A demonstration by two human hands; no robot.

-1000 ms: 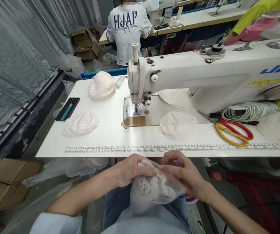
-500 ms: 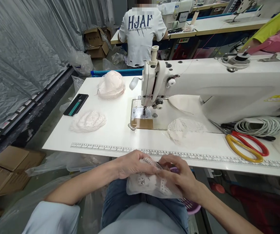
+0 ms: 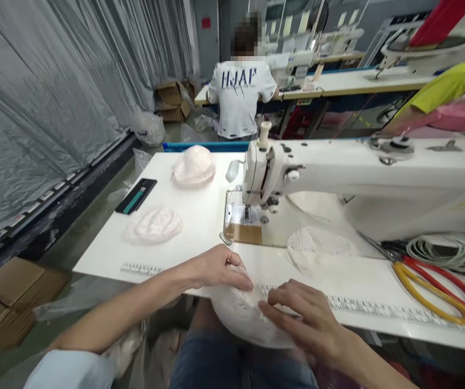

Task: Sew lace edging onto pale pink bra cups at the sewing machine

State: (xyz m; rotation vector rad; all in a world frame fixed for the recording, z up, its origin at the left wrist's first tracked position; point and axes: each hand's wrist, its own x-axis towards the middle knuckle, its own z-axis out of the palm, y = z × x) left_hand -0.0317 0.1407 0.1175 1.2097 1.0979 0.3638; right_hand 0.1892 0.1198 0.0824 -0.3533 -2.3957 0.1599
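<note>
A sheer whitish lace piece (image 3: 244, 316), slightly blurred, hangs over the table's front edge above my lap. My left hand (image 3: 220, 270) is closed on its upper edge, thumb on top. At the piece's right side, my right hand (image 3: 305, 313) grips it with bent fingers; the thumb is partly hidden. Just beyond my hands stands the white sewing machine (image 3: 257, 173), its needle area over a metal plate. To the right of the plate lies another thin lace piece (image 3: 317, 246).
Left on the table (image 3: 103, 251) are a lace pile (image 3: 155, 224), a stack of pale cups (image 3: 194, 166) and a phone (image 3: 136, 196). Scissors (image 3: 435, 292) and coiled cord (image 3: 453, 254) lie at right. A person in a white shirt (image 3: 238, 97) sits ahead. Cardboard boxes (image 3: 13, 302) stand on the floor.
The view has tilted up, so the table sits lower. The lace piece, bunched between my hands before, is now spread wider, and my hands are farther apart.
</note>
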